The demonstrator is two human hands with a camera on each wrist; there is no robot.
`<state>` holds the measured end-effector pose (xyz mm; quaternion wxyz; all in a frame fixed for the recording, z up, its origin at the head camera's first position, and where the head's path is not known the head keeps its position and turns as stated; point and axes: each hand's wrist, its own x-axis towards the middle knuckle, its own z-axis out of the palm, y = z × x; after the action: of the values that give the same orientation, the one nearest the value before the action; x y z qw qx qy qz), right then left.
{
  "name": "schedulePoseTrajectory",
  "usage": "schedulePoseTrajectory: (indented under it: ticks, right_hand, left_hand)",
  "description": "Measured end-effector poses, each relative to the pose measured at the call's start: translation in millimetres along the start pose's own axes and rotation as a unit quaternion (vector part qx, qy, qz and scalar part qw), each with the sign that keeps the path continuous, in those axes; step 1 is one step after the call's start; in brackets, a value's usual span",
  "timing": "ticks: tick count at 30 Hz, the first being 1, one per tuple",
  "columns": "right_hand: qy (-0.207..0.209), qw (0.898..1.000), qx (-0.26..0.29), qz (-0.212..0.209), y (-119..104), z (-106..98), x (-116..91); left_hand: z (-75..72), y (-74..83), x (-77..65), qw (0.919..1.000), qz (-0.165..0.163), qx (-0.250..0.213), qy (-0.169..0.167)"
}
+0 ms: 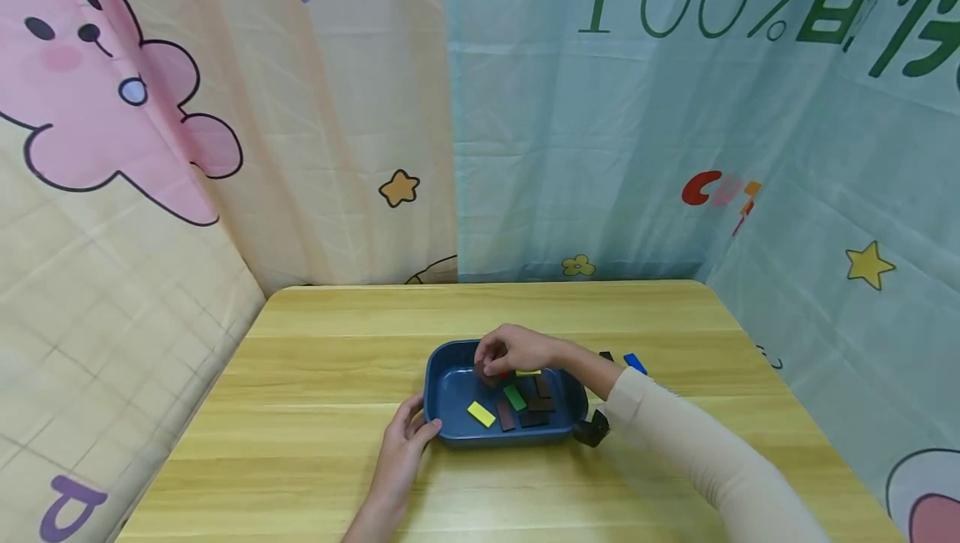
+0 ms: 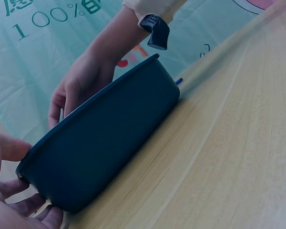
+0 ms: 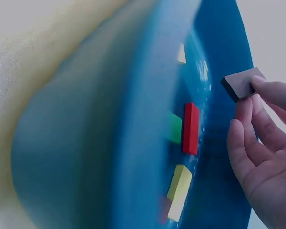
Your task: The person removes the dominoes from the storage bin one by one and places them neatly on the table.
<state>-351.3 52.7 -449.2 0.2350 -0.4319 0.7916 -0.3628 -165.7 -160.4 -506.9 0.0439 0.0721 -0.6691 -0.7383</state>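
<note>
A blue plastic tub stands on the table, holding several small rectangular blocks. My left hand grips the tub's left end, thumb at the rim and fingers along the outer wall. Over the tub's far left part, my right hand pinches a dark brown block between thumb and fingers. Lying inside are a yellow block, a green block, a brown block and a black block. The right wrist view also shows a red block; the tub's near wall hides part of the contents there.
Behind the right forearm, a blue block and a black block lie on the wooden table. A black wrist camera hangs by the tub's right end. Printed curtains enclose the table's back and sides.
</note>
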Motion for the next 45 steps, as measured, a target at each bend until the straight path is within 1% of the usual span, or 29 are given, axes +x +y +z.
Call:
schedulePoseTrajectory:
  ticks: [4,15,28,33,36,39,41,45]
  right_hand:
    - [0.002,1.000,0.026,0.002,1.1,-9.9,-8.5]
    - [0.029,0.998,0.052,0.026,7.9,-41.7,-35.0]
    - [0.064,0.995,0.060,0.050,18.4,-65.2,-67.2]
    - [0.082,0.991,0.083,0.069,27.4,-71.3,-77.7]
    - [0.088,0.989,0.093,0.070,33.2,-73.4,-82.8]
    - [0.088,0.989,0.105,0.062,38.1,-75.5,-89.4]
    - [0.089,0.988,0.113,0.058,43.5,-77.1,-95.5]
    - [0.106,0.984,0.124,0.069,58.6,-83.5,-113.9]
  left_hand:
    - [2.9,0.5,1.1,1.0000,-0.001,0.005,0.003]
    - [9.7,0.2,4.3,0.9998,-0.008,0.014,0.012]
    - [9.0,-2.0,4.9,0.9999,-0.005,0.013,0.010]
    - [8.8,-2.5,5.1,0.9998,-0.002,0.015,0.011]
    - [8.6,-2.7,5.0,0.9998,-0.001,0.016,0.012]
    - [8.4,-2.9,5.2,0.9998,-0.001,0.017,0.013]
    - [8.1,-3.5,5.6,0.9998,-0.001,0.017,0.012]
    - [7.7,-4.1,6.7,0.9999,-0.003,0.013,0.010]
